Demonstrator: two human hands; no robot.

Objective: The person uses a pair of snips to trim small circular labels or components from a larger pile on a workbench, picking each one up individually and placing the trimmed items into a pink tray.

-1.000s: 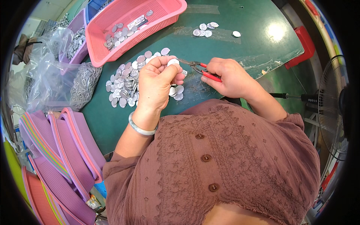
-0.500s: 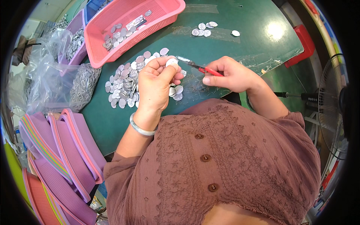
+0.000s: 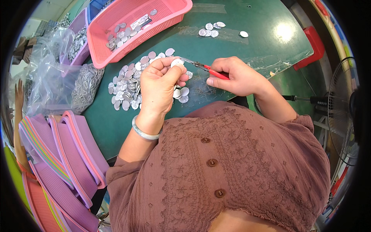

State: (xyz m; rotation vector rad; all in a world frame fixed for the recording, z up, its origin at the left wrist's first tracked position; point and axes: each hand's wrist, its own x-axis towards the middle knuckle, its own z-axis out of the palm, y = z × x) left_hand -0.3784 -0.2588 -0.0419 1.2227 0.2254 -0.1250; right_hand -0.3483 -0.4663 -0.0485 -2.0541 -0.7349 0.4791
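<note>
Between the thumb and fingers of my left hand (image 3: 160,83) is a small round silver disc (image 3: 177,62), pinched near its edge. My right hand (image 3: 239,77) is closed round the red handles of slim pliers (image 3: 218,73). The jaws point left and their tips reach the edge of the disc. Beside and partly behind my left hand spreads a pile of silver discs (image 3: 129,87). A few more discs (image 3: 184,92) lie just right of my left wrist.
At the back left stands a pink basket (image 3: 101,58) with discs inside. Several discs (image 3: 210,31) lie on the far part of the green table (image 3: 266,42). A plastic bag of metal links (image 3: 88,87) and stacked purple baskets (image 3: 77,150) are at left. Another person's arm (image 3: 19,116) shows there.
The pliers' tips have come to the disc's edge, and their jaws look closer together. Another person's raised arm has appeared at the far left.
</note>
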